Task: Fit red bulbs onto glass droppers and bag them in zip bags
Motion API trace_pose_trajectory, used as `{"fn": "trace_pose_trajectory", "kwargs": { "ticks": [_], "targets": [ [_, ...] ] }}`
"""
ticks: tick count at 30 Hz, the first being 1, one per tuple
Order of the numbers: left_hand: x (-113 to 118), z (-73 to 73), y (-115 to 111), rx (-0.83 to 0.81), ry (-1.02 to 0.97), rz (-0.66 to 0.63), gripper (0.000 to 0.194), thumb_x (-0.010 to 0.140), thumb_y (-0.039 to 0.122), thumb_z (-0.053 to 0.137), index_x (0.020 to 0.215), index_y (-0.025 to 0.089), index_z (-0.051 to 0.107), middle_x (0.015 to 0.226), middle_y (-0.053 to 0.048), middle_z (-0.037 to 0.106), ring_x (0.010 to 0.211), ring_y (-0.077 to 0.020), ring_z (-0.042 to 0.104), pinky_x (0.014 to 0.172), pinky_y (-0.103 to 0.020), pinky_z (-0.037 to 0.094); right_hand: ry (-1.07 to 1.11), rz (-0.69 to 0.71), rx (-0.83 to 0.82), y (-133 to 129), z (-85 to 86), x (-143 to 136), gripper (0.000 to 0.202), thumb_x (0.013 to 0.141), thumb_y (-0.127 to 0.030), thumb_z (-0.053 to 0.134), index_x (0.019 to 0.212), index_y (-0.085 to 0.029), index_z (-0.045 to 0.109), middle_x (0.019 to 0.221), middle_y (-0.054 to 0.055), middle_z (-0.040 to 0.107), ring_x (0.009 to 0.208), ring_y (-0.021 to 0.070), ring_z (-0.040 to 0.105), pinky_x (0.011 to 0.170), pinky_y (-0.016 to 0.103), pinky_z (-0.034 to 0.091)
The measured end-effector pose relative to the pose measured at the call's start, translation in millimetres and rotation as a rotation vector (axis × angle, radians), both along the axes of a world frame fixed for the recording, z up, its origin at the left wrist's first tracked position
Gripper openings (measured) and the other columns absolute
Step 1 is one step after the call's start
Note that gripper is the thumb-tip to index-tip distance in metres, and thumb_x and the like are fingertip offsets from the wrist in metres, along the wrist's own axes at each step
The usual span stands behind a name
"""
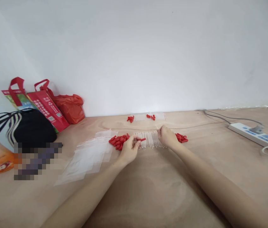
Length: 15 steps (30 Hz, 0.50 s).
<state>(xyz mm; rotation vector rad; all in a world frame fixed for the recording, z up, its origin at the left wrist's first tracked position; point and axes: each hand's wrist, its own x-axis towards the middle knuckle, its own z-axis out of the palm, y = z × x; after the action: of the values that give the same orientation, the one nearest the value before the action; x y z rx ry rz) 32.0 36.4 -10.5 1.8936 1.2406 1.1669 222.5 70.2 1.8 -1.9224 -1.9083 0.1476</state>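
My left hand (129, 148) pinches a small red tube-like piece (142, 139), which points to the right. Beside and partly behind that hand lies a heap of similar red pieces (118, 142). My right hand (167, 136) is closed around a thin pale cotton swab (157, 127), with only its upper end showing. Between and below both hands, a row of white cotton swabs (150, 141) lies side by side on the wooden table (148, 190). Just right of my right hand is a smaller group of red pieces (182, 138).
Overlapping clear zip bags (86, 158) lie to the left. Near the wall, more clear bags (159, 116) lie with small red clusters (130, 119). Shopping bags (48, 109) and a black drawstring bag (34, 129) stand at left. A power strip (257, 136) with cords is at right.
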Motion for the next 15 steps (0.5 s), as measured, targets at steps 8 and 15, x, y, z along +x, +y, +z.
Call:
{"fn": "trace_pose_trajectory", "kwargs": {
  "ticks": [8,15],
  "targets": [
    [-4.8,-20.4,-17.0,-0.103,-0.041,-0.199,0.023,0.083,0.021,0.043,0.102,0.016,0.054,0.094,-0.005,0.054,0.074,-0.0130,0.061,0.070,-0.029,0.052,0.161,0.681,0.325,-51.3,-35.3,9.7,0.016,0.086,-0.021,0.034,0.092,-0.018,0.048,0.087,0.008,0.058,0.078,0.0173,0.054,0.067,0.029,0.042],
    [-7.2,-22.1,-20.1,0.009,0.083,-0.151,0.023,0.080,0.018,0.047,0.102,0.016,0.054,0.086,-0.004,0.053,0.072,-0.0130,0.058,0.064,-0.025,0.050,0.180,0.649,0.415,-55.8,-36.4,4.0,0.019,0.086,-0.019,0.034,0.093,-0.018,0.052,0.084,0.008,0.059,0.076,0.0170,0.055,0.067,0.031,0.041]
  ]
}}
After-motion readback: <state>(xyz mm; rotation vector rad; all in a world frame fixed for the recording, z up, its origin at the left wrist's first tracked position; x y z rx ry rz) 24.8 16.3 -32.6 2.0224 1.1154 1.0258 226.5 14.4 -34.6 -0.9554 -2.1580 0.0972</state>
